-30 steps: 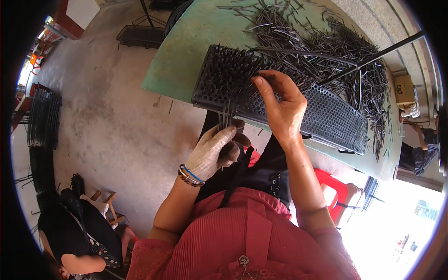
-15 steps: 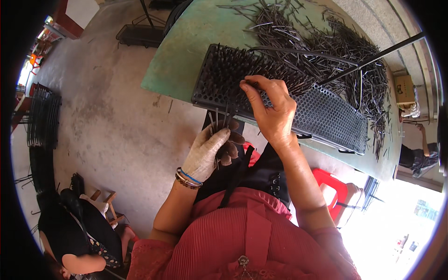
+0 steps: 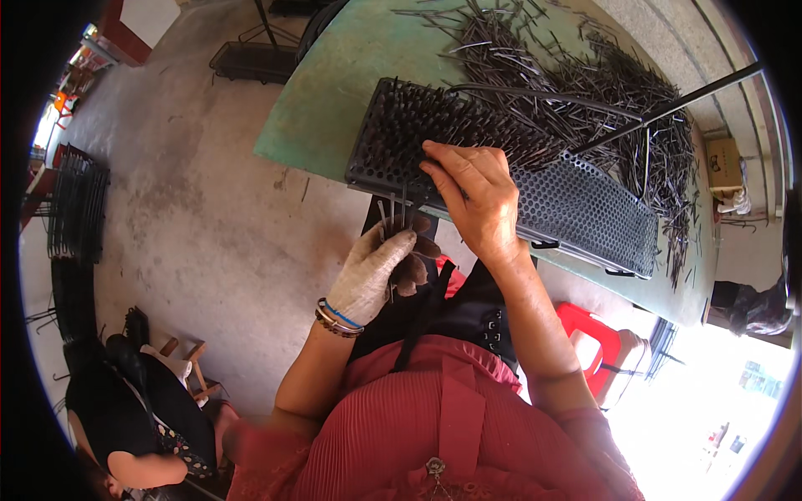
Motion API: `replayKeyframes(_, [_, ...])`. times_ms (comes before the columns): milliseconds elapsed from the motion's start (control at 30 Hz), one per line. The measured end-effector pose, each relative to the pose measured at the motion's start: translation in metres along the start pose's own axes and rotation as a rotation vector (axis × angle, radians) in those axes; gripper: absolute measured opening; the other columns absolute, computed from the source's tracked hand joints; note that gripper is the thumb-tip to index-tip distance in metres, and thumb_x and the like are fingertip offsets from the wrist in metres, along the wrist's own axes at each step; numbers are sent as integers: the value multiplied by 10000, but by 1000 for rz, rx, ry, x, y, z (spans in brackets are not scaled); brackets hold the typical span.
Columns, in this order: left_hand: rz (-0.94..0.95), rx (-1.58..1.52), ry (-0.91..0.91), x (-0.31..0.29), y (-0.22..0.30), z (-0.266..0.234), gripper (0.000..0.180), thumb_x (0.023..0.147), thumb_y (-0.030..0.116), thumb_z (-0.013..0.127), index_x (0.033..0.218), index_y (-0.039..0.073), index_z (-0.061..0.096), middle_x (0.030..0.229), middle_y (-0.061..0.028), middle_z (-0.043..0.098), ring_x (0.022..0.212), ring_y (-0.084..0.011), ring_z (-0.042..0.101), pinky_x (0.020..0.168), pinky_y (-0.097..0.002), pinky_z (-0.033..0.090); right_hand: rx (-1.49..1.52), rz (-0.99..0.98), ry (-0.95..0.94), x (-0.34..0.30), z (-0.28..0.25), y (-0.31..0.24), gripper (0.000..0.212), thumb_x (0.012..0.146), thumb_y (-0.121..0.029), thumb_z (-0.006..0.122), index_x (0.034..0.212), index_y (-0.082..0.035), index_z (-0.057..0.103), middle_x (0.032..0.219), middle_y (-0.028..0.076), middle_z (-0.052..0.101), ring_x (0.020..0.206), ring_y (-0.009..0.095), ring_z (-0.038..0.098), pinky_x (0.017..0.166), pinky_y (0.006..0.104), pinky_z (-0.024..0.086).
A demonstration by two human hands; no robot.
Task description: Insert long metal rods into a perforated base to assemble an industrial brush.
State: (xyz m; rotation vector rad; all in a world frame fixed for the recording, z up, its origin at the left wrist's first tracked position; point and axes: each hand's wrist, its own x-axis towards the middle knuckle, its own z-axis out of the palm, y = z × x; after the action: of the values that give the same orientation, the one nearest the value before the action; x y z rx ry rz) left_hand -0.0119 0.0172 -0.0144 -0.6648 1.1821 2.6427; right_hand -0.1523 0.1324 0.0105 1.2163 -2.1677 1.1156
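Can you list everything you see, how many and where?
Table: one, green, upper middle
Perforated tray: one, black, on the table
Upright rods: many, black, in the tray's holes
Loose rods: many, dark, piled behind the tray
Thin rods: a few, grey, centre
Metal bars: a few, black, over the loose rods
Cardboard box: one, brown, right
Plastic seat: one, red, lower right
Stacked metal frames: several, black, far left
Floor tray: one, black, upper left
Co-worker: one, black clothing, lower left
Shirt: one, red, lower middle
Left hand: one, off-white glove, holding the thin rods
Right hand: one, bare, over the tray
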Motion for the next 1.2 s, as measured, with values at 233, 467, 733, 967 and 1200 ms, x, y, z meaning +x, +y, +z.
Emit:
replayKeyframes(233, [1, -24, -22, 3, -4, -2, 298, 1009, 217, 516, 1234, 23, 545, 947, -104, 693, 641, -84, 617, 499, -198, 460, -23, -88, -29, 4, 0, 1, 250, 783, -48, 755, 1030, -48, 720, 941, 60, 710, 818, 204, 636, 773, 329, 463])
replayKeyframes(467, [6, -24, -17, 2, -2, -3, 304, 1007, 229, 521, 1225, 20, 554, 944, -100, 695, 639, -83, 618, 496, -197, 459, -86, -72, 4, 1, 1, 0, 268, 781, -64, 758, 1046, -50, 719, 950, 61, 712, 821, 200, 639, 785, 331, 456])
replayKeyframes(733, [10, -35, -21, 2, -4, -5, 312, 1005, 238, 524, 1219, 13, 552, 938, -92, 687, 642, -79, 612, 500, -194, 460, -113, -42, 32, -6, 1, -8, 278, 782, -57, 759, 1057, -44, 720, 972, 75, 699, 841, 218, 625, 778, 335, 468])
replayKeyframes(967, [23, 48, -99, -9, 12, 2, 357, 1004, 284, 524, 1232, 9, 527, 966, -87, 679, 669, -68, 608, 515, -189, 464, 342, 462, -194, -8, -16, -33, 308, 845, -156, 757, 1063, 50, 687, 871, 119, 697, 707, 197, 648, 668, 290, 518])
replayKeyframes(1200, [25, 48, -77, -7, 7, 3, 383, 1006, 289, 509, 1251, -5, 522, 946, -94, 678, 636, -70, 594, 488, -184, 427, 630, 638, -63, 5, -13, -23, 165, 888, -84, 716, 996, 41, 712, 924, 83, 720, 831, 102, 648, 770, 238, 523])
